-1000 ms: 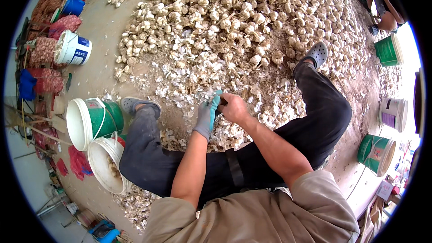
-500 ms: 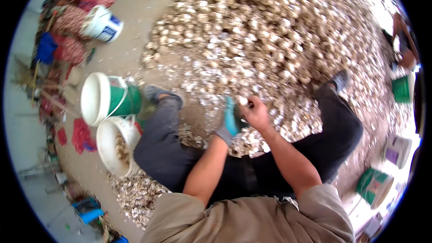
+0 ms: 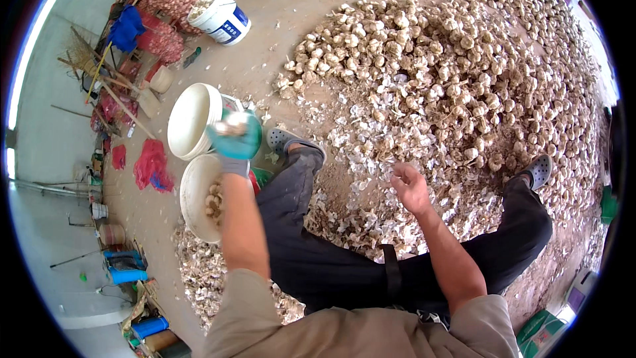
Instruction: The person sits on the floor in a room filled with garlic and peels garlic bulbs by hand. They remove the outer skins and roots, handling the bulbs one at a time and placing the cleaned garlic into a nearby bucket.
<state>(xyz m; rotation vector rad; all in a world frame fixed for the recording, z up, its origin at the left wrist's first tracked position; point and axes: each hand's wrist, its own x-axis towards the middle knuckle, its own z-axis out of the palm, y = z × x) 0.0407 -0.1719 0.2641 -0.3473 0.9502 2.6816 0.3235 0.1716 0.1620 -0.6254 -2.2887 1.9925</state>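
My left hand (image 3: 244,140), in a teal-and-grey glove, is blurred by motion at the white buckets on the left. Whitish garlic (image 3: 230,123) shows in its grip; the number of pieces is unclear. Just beyond and beside it is an upper white bucket (image 3: 176,119), tilted toward me. A lower white bucket (image 3: 188,189) holds several garlic bulbs (image 3: 214,202). My bare right hand (image 3: 411,189) hangs above the loose garlic skins (image 3: 361,209) between my legs. Its fingers are curled together, and whatever may be inside them is hidden.
A large heap of garlic bulbs (image 3: 424,53) spreads ahead and to the right. Filled red net sacks (image 3: 173,3), a full white-and-blue bucket (image 3: 228,26) and a red net (image 3: 151,164) are on the left. A green bucket (image 3: 540,331) stands at lower right.
My left hand has swung left from between my legs to the buckets, carrying garlic. My right hand has drawn apart from it, and the white bulb at its fingers no longer shows there. The view has shifted left.
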